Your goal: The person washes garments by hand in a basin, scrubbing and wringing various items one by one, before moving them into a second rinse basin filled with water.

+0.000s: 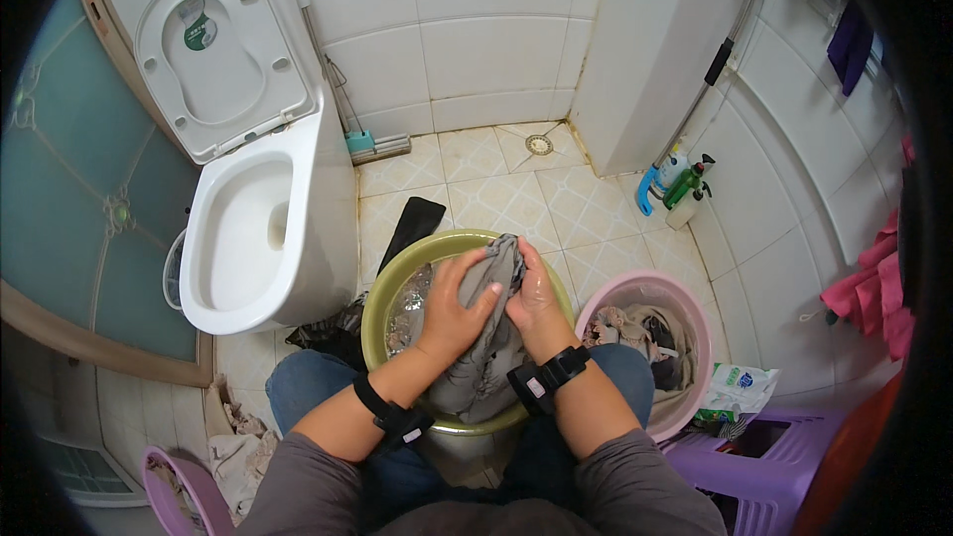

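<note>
A wet grey garment [475, 372] is bunched up between my hands over an olive-green basin [372, 323], its lower part hanging down into the basin. My left hand [457, 306] grips the cloth from the left side, thumb lying across it. On the other side my right hand [536, 303] has its fingers closed round the upper folds. Sudsy water [409, 310] shows at the basin's left. How much of the garment lies under water is hidden by my hands and the cloth.
To the right stands a pink basin [707, 357] of clothes, beside a purple stool [794, 457] and a white packet [743, 387]. A toilet [248, 228] with raised lid is at left. Bottles [685, 184] and a blue-ended pole [647, 189] line the right wall. A lilac basin [213, 491] sits lower left.
</note>
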A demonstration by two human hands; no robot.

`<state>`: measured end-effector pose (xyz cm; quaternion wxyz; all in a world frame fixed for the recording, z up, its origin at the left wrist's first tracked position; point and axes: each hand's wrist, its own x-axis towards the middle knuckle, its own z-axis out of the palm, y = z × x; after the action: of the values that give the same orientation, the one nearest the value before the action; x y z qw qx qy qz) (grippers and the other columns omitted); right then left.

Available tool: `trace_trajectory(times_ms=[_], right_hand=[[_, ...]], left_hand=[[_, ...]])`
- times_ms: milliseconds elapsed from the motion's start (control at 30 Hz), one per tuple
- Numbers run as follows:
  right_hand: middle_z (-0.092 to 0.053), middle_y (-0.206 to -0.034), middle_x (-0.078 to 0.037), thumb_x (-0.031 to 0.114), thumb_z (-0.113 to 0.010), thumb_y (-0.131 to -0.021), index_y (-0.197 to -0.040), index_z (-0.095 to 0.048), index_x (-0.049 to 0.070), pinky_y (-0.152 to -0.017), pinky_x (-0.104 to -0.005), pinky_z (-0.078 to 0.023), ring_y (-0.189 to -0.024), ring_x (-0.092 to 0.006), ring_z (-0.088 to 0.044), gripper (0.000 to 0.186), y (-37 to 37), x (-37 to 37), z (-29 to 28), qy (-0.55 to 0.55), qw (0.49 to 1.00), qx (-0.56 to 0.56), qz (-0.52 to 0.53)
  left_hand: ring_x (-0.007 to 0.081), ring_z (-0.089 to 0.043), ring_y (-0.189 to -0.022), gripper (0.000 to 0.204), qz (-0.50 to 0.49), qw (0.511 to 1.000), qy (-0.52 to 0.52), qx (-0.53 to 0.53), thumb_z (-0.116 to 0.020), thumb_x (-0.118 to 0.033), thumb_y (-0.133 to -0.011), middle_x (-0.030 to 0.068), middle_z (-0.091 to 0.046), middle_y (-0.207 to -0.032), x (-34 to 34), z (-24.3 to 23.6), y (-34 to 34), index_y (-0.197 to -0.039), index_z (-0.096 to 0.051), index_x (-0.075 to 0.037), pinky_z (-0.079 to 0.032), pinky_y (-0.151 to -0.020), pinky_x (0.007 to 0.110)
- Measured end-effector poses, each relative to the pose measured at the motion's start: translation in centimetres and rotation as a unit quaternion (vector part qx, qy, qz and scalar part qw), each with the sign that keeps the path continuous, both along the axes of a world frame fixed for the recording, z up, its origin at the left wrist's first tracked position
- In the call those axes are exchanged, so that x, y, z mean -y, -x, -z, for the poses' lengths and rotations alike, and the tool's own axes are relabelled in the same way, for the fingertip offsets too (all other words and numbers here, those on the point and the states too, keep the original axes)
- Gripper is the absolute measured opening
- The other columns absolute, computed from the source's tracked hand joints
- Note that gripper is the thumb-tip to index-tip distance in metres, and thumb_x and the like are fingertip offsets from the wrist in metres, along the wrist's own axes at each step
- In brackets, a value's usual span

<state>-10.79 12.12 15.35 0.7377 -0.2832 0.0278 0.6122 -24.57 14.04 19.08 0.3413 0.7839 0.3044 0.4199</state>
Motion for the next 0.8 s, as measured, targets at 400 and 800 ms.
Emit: trace_trajectory(times_ms=[400,800], right_hand=[[-0.063,-0.090,-0.009,0.033,-0.063,-0.089,-0.098,-0.062,0.001,-0.070,-0.0297,-0.051,-0.077,-0.0168,-0.060,0.033,2.4,0.1,0.6,0.071,0.996,0.041,-0.035],[-0.062,-0.103,-0.009,0.035,-0.061,-0.089,-0.110,-0.058,0.002,-0.075,-0.0375,-0.050,-0.088,-0.0205,-0.060,0.039,2.5,-0.4,-1.1,0.062,0.997,0.049,0.015]], left_hand=[[0.0366,-0.062,-0.065,0.018,-0.021,0.984,-0.080,-0.160,-0.058,-0.028,-0.089,0.0139,-0.065,-0.077,0.3,1.0,-2.1,-0.091,-0.058,-0.010,-0.049,-0.054,0.045],[0.0331,-0.062,-0.077,0.024,-0.109,0.988,0.107,0.024,-0.057,-0.029,-0.092,0.0176,-0.063,-0.085,-4.5,5.0,-0.9,-0.096,-0.054,-0.006,-0.047,-0.069,0.040]])
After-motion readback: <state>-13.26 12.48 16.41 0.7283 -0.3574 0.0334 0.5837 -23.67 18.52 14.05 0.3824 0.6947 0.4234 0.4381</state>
